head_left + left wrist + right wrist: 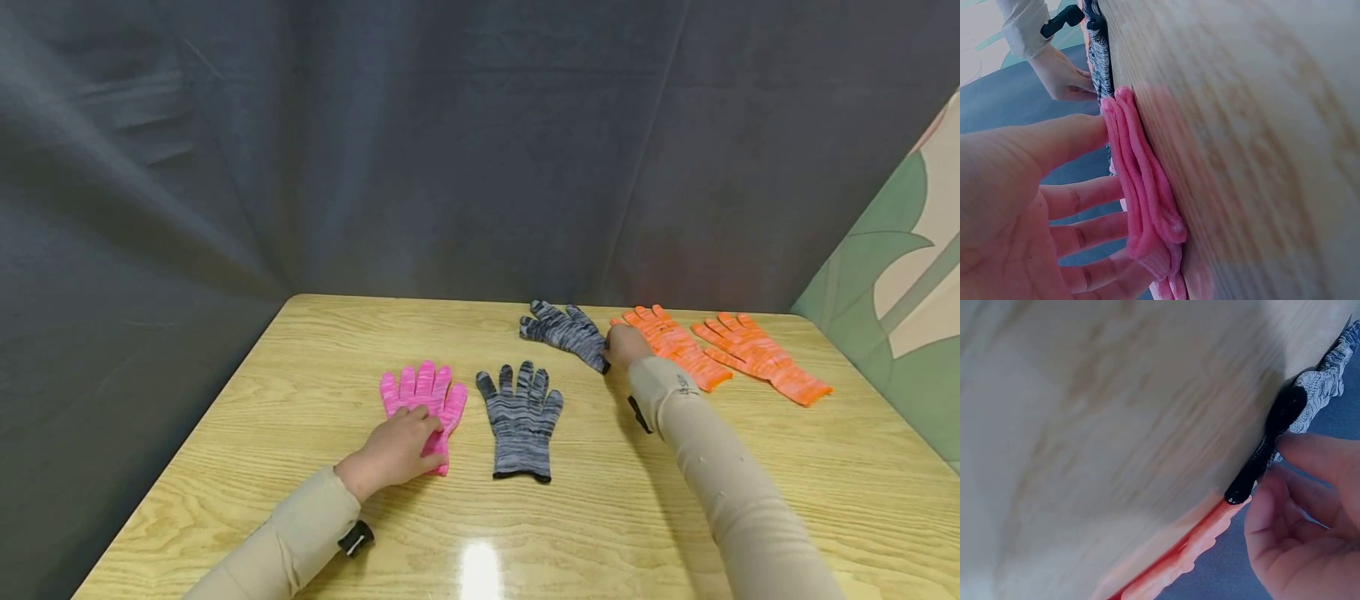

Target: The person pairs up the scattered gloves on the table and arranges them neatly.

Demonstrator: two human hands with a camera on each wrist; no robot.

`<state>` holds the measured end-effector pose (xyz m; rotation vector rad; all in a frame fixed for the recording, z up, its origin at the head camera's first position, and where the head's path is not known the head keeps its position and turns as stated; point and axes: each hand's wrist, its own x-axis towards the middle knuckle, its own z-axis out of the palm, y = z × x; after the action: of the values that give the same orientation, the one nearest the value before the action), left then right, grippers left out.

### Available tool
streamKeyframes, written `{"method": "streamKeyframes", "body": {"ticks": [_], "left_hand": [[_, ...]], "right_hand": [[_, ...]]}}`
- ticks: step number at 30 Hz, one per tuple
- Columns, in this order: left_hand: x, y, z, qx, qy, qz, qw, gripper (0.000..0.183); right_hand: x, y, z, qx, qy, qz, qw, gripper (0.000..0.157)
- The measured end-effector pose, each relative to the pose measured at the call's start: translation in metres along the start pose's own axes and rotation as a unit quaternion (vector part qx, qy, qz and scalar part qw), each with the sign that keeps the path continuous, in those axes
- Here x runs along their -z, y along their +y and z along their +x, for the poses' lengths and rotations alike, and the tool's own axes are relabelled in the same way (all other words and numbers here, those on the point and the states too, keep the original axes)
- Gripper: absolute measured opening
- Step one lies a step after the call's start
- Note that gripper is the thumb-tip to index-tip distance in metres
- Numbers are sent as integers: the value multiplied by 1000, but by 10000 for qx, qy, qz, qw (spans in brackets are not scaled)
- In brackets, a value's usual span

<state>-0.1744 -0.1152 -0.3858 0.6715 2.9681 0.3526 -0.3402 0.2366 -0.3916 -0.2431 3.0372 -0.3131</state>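
Note:
On the wooden table lies a pink knit glove (425, 387), fingers pointing away from me. My left hand (399, 447) rests over its palm and cuff; in the left wrist view the thumb and fairly straight fingers touch the layered pink edge (1141, 181). Just right of it, a grey striped glove (522, 429) with a black cuff hem lies flat. Farther back, a second grey striped glove (564, 329) lies at a slant. My right hand (627, 346) pinches that glove at its black cuff (1263, 450) between thumb and bent fingers.
Two orange gloves, a nearer one (671, 346) beside my right hand and another (765, 358) farther right, lie slanted on the table (300, 375). A dark curtain (450, 150) hangs behind, and a patterned panel (900, 275) stands at the right edge.

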Motion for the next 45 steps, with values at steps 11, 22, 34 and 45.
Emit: {"method": "streamKeyframes", "body": {"ticks": [11,22,34,45], "left_hand": [[0,0,1,54,-32,-30,10000,38],[1,1,1,44,-33,12,10000,37],[1,1,0,14,-14,14,10000,38],[3,3,-2,88,-51,-37,9999,38]], "right_hand": [[0,1,-1,107,115,21,9999,16],[-16,23,21,409,58,-111,9991,9],[-1,0,-7,702,360,-253,9966,12],[12,-6,-17,597,600,263,9961,13]]}}
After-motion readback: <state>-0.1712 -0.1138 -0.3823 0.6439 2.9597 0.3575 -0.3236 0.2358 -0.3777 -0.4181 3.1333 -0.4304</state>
